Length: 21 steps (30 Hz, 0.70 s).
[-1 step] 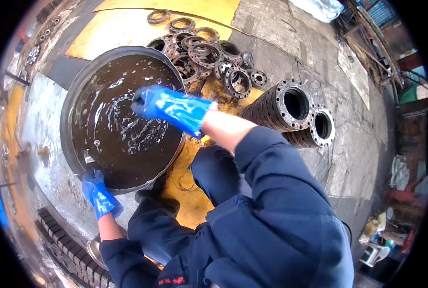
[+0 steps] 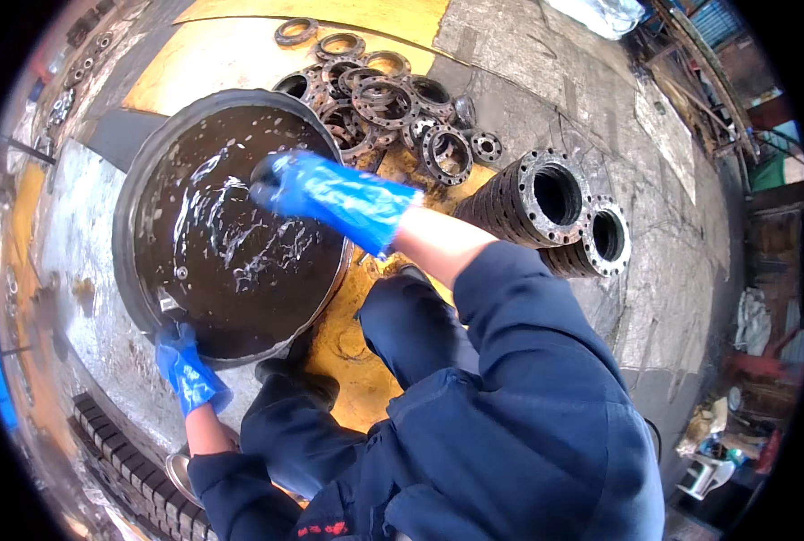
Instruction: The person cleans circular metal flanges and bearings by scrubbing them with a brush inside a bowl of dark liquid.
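My right hand [image 2: 274,183], in a glossy blue glove darkened at the fingers, has shifted slightly rightward over the basin; I judge the work at the liquid is carrying on. Its fingers look curled, but blur hides any grip, so I cannot tell what it holds. My left hand [image 2: 180,350], also blue-gloved, stays partly closed at the near-left rim of the wide, round, black basin [image 2: 128,248]. Inside, murky brown liquid [image 2: 231,311] shows bright, swirling ripples and scattered bubbles.
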### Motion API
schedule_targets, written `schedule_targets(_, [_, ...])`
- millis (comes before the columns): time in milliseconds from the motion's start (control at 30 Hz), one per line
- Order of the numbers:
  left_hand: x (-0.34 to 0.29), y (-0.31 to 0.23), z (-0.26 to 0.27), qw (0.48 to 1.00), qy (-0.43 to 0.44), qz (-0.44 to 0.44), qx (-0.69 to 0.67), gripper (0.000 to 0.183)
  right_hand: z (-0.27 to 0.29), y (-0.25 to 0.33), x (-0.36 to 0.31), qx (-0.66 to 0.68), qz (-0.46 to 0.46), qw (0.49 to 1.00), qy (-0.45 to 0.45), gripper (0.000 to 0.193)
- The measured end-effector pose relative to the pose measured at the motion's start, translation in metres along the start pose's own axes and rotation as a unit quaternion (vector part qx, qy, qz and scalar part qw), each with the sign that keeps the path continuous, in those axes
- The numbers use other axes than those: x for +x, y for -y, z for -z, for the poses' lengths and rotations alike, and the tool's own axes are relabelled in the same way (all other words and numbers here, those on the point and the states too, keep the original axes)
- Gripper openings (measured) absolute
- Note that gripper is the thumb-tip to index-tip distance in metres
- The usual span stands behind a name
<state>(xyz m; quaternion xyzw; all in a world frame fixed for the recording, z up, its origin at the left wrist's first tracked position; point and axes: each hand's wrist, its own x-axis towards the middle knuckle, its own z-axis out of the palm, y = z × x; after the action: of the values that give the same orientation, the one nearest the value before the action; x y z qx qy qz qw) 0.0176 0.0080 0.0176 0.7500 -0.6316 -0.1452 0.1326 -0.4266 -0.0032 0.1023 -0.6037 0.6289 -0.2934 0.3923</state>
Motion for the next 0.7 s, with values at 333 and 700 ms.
schedule_targets(333, [0.003,-0.035,-0.015,0.983,0.066,0.024,-0.168,0.035,0.076,-0.317,-0.022,-0.086,-0.406,0.866,-0.278,0.063])
schedule_targets(700, [0.026,0.059,-0.016,0.992,0.033,0.007,-0.118,0.028,0.053,-0.487,0.017,-0.290,-0.547,0.774,-0.135,0.036])
